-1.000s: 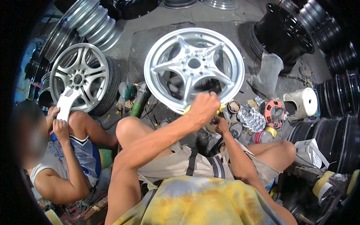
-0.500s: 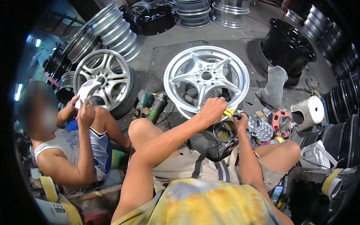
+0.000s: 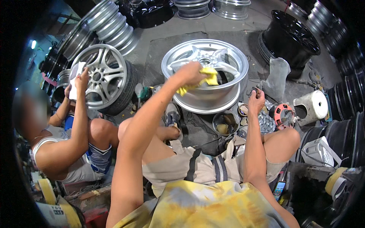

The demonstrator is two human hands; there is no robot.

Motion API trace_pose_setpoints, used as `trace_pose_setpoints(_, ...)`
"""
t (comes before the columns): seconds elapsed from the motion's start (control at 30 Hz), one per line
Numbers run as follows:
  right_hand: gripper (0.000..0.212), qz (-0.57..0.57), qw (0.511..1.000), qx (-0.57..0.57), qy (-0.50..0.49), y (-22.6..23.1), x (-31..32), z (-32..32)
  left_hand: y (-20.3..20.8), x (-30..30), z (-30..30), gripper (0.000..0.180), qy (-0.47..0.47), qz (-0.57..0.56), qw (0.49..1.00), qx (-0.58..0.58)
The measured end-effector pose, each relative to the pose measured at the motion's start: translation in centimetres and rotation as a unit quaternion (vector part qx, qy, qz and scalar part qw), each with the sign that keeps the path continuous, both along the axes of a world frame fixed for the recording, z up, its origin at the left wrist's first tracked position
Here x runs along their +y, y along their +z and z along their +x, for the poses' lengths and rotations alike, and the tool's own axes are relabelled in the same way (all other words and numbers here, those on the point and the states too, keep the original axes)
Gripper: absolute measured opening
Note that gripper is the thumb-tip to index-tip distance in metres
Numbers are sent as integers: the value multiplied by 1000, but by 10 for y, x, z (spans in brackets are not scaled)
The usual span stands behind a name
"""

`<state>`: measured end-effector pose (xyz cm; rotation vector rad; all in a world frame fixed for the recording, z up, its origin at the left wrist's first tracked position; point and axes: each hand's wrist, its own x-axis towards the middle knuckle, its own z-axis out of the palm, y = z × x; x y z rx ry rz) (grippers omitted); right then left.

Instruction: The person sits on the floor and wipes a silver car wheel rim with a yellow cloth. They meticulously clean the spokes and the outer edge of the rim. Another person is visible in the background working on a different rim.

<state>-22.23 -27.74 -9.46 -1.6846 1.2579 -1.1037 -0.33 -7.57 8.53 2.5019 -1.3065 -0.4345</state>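
Note:
A silver alloy wheel rim (image 3: 213, 94) stands in front of me with its spoked face up and its barrel side showing. My left hand (image 3: 191, 74) is closed on a yellow cloth (image 3: 210, 77) over the near part of the spoked face; whether the cloth touches the metal is unclear. To the right of the rim, my right hand (image 3: 257, 100) is raised with its fingers pinched around a small dark thing too small to name. Below it is a small open tin (image 3: 242, 110), and a round container (image 3: 226, 124) with murky liquid sits near the rim.
At the left, a co-worker holds a white piece (image 3: 76, 78) beside another wheel (image 3: 114, 91) lying against a tyre. A white stool (image 3: 317, 104), an orange-red reel (image 3: 284, 115) and a black rim (image 3: 292, 41) stand to the right. Stacked rims (image 3: 110, 26) line the back.
My left hand has carried the yellow cloth up and away from the rim's near edge onto its face. My right hand has risen from beside the container. The rim now shows more of its barrel.

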Motion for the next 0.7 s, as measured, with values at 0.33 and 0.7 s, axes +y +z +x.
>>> trace_pose_setpoints(0.33, 16, -40, 991, -57, 111, 14, -10, -15, -84, 20, 141, 37, 181, -125, 969, -113)
trace_pose_setpoints(0.7, 15, 94, 904, -61, 413, 156, 48, 62, -94, 2, 137, 73, 180, -27, 981, -66)
